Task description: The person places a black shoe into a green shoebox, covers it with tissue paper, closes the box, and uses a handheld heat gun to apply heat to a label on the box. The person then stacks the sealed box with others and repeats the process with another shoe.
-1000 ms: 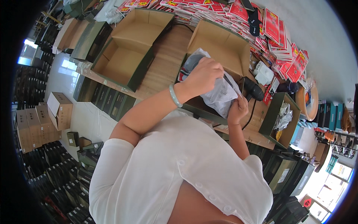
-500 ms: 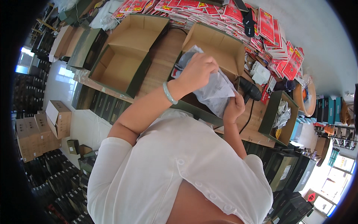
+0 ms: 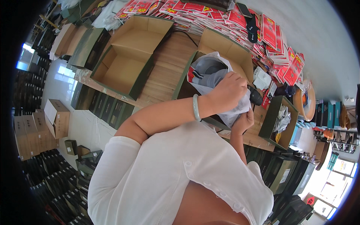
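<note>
My left hand (image 3: 228,92) grips the top of a clear plastic bag (image 3: 210,75) holding a grey item with a red and black part. My right hand (image 3: 243,122) holds the same bag from below, at its lower end. A pale green bangle sits on my left wrist. The bag hangs over an open cardboard box (image 3: 225,47) on the wooden table (image 3: 165,75). A black handheld device (image 3: 255,97) lies just right of my hands.
A second open cardboard box (image 3: 127,52) stands to the left. Several red packets (image 3: 262,33) lie spread along the table's far side. A small green box with bagged items (image 3: 279,122) sits at the right. Dark boxes are stacked under the table and on the floor.
Both hands have moved the bag slightly right and lower, over the box. The bag's grey contents now show more clearly above my left hand.
</note>
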Demonstrator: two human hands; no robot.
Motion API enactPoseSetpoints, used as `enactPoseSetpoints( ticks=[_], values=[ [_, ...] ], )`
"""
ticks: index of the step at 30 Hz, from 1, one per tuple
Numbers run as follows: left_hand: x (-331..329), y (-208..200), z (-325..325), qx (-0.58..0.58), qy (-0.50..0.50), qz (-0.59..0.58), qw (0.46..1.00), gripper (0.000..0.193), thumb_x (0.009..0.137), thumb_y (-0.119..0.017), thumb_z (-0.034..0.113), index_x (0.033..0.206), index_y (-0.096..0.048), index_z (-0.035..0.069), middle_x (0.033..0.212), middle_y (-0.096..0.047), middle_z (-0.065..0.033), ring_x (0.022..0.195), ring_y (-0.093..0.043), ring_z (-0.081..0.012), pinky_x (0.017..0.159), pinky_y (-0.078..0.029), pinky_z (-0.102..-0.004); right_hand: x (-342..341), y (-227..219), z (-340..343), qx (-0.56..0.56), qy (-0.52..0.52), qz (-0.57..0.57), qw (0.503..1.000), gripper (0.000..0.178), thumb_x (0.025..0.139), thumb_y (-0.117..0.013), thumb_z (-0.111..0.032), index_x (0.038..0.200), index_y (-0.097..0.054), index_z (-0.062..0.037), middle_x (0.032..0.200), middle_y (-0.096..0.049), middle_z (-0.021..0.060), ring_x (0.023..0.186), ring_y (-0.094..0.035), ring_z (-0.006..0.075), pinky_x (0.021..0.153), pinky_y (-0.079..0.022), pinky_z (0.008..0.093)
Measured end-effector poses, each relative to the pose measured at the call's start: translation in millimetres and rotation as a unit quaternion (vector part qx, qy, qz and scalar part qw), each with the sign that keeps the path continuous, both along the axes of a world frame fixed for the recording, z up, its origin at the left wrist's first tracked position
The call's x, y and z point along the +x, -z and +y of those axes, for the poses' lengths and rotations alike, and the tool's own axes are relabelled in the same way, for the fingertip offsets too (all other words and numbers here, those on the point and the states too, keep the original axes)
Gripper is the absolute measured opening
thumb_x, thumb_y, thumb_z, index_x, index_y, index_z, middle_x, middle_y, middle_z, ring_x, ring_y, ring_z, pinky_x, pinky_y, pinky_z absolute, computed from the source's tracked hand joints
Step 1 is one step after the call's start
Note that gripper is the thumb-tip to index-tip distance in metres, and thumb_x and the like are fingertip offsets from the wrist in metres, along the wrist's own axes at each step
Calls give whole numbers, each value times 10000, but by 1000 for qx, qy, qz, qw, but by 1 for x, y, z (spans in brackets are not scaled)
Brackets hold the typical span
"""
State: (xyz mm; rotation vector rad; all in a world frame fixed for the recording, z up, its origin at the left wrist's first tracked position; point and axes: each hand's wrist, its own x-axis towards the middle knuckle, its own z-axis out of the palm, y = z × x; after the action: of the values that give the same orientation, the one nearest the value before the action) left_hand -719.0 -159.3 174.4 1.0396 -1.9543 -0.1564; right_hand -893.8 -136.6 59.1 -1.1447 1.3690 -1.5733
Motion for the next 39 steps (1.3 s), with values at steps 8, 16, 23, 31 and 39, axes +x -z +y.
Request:
enactPoseSetpoints(
  ticks=[8, 16, 23, 31, 39],
  values=[
    [18, -3, -18, 11, -31, 58, 998, 83, 717, -601, -9, 740, -643, 60, 853, -623, -39, 881, -565, -275, 837, -397, -391, 11, -9, -10, -8, 18, -1, 1000, 154, 910, -573, 8, 994, -692, 60, 941, -679, 50, 856, -594, 113, 809, -474, 252],
    [-2, 25, -19, 42, 12, -28, 999, 103, 696, -591, 3, 752, -658, 57, 884, -608, -51, 921, -545, -260, 860, -380, -382, -2, 8, -5, 6, 43, 95, 995, 194, 899, -520, 49, 978, -696, 33, 925, -675, 45, 844, -599, 126, 786, -471, 260],
    [-33, -10, 19, 49, 65, -24, 996, 96, 709, -595, 42, 773, -666, 35, 897, -605, -70, 933, -537, -250, 883, -381, -378, -26, -10, 34, 25, 10, -128, 991, 141, 906, -574, 24, 1004, -658, 81, 997, -673, 74, 889, -615, 138, 800, -515, 291],
    [45, -26, 24, 5, -58, 113, 992, 114, 727, -640, -34, 784, -682, 56, 874, -655, -34, 855, -592, -268, 804, -447, -373, 23, -54, 7, -37, -26, 34, 998, 172, 839, -559, 94, 902, -707, 32, 909, -681, 60, 876, -612, 143, 824, -471, 272],
    [185, -43, 87, 76, -222, 200, 951, 213, 742, -612, -114, 852, -716, 36, 923, -684, -75, 844, -640, -214, 717, -495, -284, 147, -117, -4, -118, -209, 170, 956, 235, 777, -557, 120, 900, -718, 1, 883, -697, 81, 827, -635, 165, 786, -461, 240]
  ],
)
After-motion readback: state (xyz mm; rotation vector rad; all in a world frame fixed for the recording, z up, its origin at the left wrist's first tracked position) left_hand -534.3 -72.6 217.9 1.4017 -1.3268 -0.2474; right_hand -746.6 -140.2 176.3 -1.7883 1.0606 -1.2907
